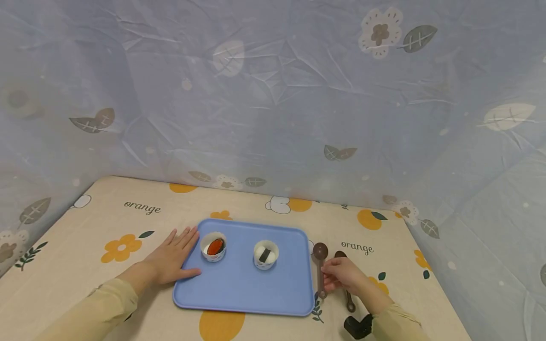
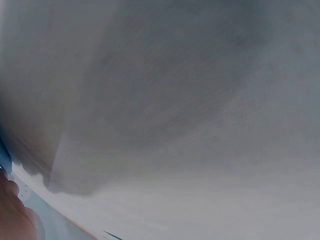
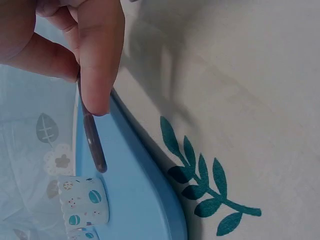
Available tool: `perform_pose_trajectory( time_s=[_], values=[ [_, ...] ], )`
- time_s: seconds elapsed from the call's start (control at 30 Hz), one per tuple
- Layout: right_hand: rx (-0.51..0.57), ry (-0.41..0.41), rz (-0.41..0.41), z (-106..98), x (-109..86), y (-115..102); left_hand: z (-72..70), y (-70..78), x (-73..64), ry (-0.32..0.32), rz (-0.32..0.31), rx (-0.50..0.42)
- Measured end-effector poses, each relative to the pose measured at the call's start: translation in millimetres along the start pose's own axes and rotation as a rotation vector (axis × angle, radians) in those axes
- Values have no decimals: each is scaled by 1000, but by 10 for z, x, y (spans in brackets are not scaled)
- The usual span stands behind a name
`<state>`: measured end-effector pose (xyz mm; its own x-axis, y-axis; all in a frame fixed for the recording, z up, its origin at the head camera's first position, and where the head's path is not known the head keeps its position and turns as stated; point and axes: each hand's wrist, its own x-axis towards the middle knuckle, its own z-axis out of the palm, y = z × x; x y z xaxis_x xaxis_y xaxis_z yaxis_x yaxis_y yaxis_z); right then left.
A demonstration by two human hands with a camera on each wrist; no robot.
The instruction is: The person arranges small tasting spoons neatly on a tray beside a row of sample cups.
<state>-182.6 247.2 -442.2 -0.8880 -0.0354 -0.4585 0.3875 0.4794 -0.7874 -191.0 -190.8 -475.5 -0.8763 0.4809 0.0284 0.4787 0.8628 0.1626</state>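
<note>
My right hand [image 1: 343, 275] pinches the handle of a brown spoon [image 1: 321, 251] just off the tray's right edge. In the right wrist view, the spoon's handle [image 3: 94, 145] sticks out between thumb and fingers. My left hand [image 1: 172, 258] rests with straight, spread fingers at the left edge of a blue tray [image 1: 239, 291]. On the tray stand two small white patterned cups. The left cup [image 1: 214, 259] holds a piece of sushi with an orange-red top [image 1: 215, 246]; in the right cup [image 1: 264, 266] sits a white rice piece with a black band [image 1: 265, 255].
A second dark brown spoon [image 1: 350, 302] lies on the table behind my right hand, partly hidden by it. A black device [image 1: 358, 327] sits at my right sleeve. The cream tablecloth [image 1: 166, 322] has orange and flower prints, and a blue-grey curtain [image 1: 273, 118] hangs behind the table.
</note>
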Motion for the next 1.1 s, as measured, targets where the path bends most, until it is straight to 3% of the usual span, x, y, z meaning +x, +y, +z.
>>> perform_pose_trajectory(
  time_s=[0.37,0.6,0.87,1.1],
  values=[
    [40,-57,-26,-44,15,-21,50,-19,-5,30,7,-59],
    [47,-63,-27,-62,-15,-80,-11,2,0,-1,-4,-13],
    [45,-46,-27,-68,-30,-142,18,-7,4,16,-1,-29],
    [40,-48,-41,-60,-47,-197,-10,-2,5,-11,-8,-7]
  ],
)
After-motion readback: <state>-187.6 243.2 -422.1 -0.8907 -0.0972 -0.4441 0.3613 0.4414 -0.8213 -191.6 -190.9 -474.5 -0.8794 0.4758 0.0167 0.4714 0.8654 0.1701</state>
